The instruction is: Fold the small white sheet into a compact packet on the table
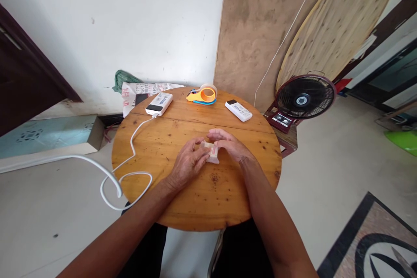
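Observation:
A small white packet with red print, seemingly in a clear wrap, is between my two hands over the middle of the round wooden table. My left hand grips its left side, the thumb lying across the top. From the right, my right hand curls around the packet's far edge with its fingers bent. Fingers cover part of the packet, so its full shape is hidden.
Along the table's far side are a white power bank with a white cable, an orange-and-blue tape dispenser and a second white power bank. A fan stands beyond the right edge. Cable loops hang over the left edge.

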`<state>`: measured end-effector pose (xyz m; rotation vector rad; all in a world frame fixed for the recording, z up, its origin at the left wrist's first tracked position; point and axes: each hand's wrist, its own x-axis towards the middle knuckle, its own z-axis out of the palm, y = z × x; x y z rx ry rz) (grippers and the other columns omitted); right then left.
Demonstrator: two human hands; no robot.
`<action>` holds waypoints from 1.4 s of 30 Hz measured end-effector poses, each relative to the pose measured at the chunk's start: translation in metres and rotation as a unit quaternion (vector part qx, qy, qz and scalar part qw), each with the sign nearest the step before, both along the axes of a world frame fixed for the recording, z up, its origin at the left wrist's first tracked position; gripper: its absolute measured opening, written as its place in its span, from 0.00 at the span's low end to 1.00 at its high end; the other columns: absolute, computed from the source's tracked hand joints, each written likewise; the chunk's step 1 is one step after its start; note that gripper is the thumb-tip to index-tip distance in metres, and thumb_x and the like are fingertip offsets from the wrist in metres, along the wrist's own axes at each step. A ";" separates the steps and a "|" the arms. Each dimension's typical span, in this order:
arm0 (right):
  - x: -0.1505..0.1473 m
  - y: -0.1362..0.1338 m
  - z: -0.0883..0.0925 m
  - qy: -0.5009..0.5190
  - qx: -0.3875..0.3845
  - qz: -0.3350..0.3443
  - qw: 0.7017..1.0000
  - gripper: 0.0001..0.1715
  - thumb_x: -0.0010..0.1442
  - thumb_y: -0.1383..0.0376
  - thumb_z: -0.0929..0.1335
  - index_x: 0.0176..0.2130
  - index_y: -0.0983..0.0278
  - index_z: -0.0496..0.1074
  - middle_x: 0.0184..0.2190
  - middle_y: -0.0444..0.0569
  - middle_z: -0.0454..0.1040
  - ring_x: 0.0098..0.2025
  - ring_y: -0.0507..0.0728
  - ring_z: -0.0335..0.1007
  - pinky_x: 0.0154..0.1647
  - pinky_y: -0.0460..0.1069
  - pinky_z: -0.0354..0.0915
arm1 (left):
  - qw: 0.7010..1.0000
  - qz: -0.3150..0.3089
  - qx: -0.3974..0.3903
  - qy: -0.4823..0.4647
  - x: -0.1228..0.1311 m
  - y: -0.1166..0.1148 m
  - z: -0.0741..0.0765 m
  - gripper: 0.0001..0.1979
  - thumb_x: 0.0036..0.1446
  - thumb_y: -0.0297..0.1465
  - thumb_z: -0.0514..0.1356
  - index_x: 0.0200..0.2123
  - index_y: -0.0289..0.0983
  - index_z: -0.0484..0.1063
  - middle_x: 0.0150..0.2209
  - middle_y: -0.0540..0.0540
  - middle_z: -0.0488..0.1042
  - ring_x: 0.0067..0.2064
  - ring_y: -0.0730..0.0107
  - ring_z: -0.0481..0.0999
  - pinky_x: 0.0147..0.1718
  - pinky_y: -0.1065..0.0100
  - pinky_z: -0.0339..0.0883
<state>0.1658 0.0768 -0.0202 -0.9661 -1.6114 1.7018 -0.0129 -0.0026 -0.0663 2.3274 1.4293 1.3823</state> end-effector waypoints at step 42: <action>-0.006 -0.002 -0.002 0.021 -0.008 0.026 0.999 0.28 0.44 0.72 0.68 0.47 0.60 0.68 0.47 0.48 0.73 0.53 0.58 0.67 0.51 0.53 0.65 | 0.999 -0.043 -0.022 -0.020 -0.002 0.000 0.003 0.14 0.59 0.30 0.57 0.49 0.41 0.71 0.60 0.40 0.57 0.55 0.61 0.67 0.52 0.56 0.66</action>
